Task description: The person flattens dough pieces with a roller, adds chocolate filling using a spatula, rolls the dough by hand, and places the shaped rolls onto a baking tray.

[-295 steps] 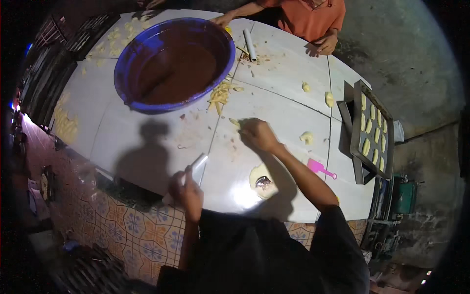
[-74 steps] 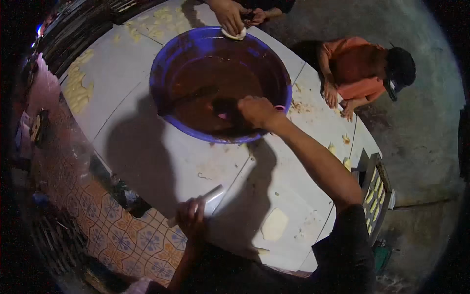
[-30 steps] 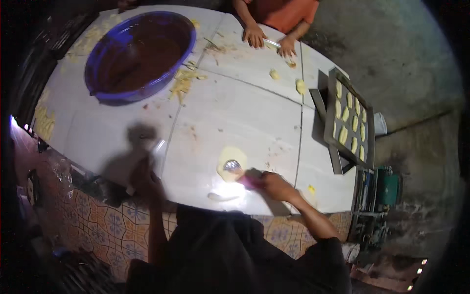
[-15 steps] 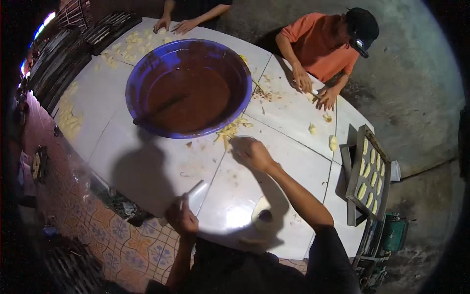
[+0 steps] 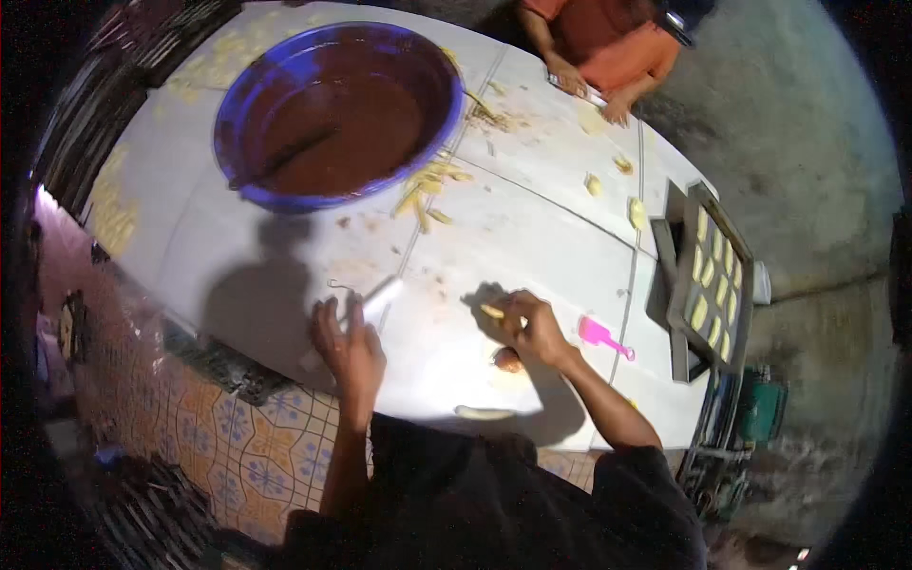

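Pinching a small yellow slice (image 5: 492, 311) between its fingers, the right hand (image 5: 532, 328) hovers just beyond a flat piece of dough (image 5: 520, 378) on the bench (image 5: 532, 228). A brown dollop (image 5: 508, 359) sits on that dough, which lies near the bench's near edge, partly in the hand's shadow. The left hand (image 5: 351, 347) is over a pale roller (image 5: 383, 296) that slants past it; its fingers are parted, and I cannot tell whether they grip the roller.

A strip of dough (image 5: 484, 413) lies nearer the edge, and a pink scraper (image 5: 598, 333) lies to the right of the right hand. Farther left stands a blue bowl (image 5: 237, 114) of brown mix (image 5: 370, 133), with a stick (image 5: 285, 155) in it and yellow pieces (image 5: 432, 180) heaped beside it. At the far right, a tilted tray (image 5: 683, 275) holds pale rolls (image 5: 708, 274). Across the bench, a co-worker in orange (image 5: 617, 47) has both hands at a white rod (image 5: 591, 94).
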`<state>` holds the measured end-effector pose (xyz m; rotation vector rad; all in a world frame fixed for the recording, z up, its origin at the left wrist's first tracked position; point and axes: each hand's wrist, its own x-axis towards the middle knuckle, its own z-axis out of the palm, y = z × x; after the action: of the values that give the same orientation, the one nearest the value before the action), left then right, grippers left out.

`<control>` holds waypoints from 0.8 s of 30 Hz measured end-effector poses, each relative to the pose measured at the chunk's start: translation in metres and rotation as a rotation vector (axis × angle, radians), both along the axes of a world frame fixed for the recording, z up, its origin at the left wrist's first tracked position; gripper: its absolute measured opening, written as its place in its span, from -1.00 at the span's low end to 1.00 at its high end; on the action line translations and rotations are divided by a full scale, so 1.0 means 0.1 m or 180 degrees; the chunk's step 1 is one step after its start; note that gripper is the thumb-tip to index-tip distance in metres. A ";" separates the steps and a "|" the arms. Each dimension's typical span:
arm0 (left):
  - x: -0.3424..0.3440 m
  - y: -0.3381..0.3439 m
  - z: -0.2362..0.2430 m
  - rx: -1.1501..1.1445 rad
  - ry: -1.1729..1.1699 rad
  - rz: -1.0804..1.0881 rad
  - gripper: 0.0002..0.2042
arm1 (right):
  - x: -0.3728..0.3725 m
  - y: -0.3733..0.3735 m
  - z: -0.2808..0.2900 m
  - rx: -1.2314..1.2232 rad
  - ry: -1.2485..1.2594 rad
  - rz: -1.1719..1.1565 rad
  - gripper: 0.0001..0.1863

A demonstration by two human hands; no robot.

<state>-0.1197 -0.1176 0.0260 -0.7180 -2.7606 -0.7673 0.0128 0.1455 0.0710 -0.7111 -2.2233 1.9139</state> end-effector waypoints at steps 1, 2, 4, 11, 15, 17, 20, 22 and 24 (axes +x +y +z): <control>0.02 0.00 0.12 -0.0006 0.0307 -0.0187 -0.48 | 0.20 -0.11 0.01 0.0645 0.0069 0.0162 -0.78; 0.05 0.14 0.17 0.0085 0.0595 -0.0525 -0.45 | 0.46 -0.04 -0.08 0.2214 0.0093 0.0730 -0.64; 0.28 0.42 0.18 0.0513 0.0101 -0.1591 -0.52 | 0.72 -0.09 -0.34 0.2138 0.0169 0.0698 -0.66; 0.83 0.69 0.06 0.0295 0.0056 -0.3060 -0.64 | 1.24 -0.50 -0.44 0.2372 0.0222 -0.0609 -0.65; 0.86 0.76 -0.21 0.0330 0.0339 -0.3272 -0.86 | 1.39 -0.49 -0.74 0.2609 0.0798 0.0029 -0.75; 0.92 0.81 -0.23 0.0385 0.0498 -0.3220 -0.97 | 1.37 -0.48 -0.87 0.2682 0.0974 0.0084 -0.79; 0.95 0.93 -0.13 0.1011 0.0135 -0.2617 -0.97 | 1.22 -0.47 -0.78 0.2621 0.0989 -0.0458 -0.87; 0.90 1.09 -0.07 0.1132 -0.0071 -0.2244 -0.95 | 1.06 -0.40 -0.65 0.2194 0.0804 -0.0802 -0.86; 0.83 1.19 -0.12 0.1039 -0.0414 -0.1841 -0.89 | 0.92 -0.28 -0.44 0.1725 0.0419 -0.0933 -0.80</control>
<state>-0.0370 0.0011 0.0139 -1.4528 -2.4390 -1.3716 0.1044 0.1174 0.0274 -0.7373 -2.2478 1.1163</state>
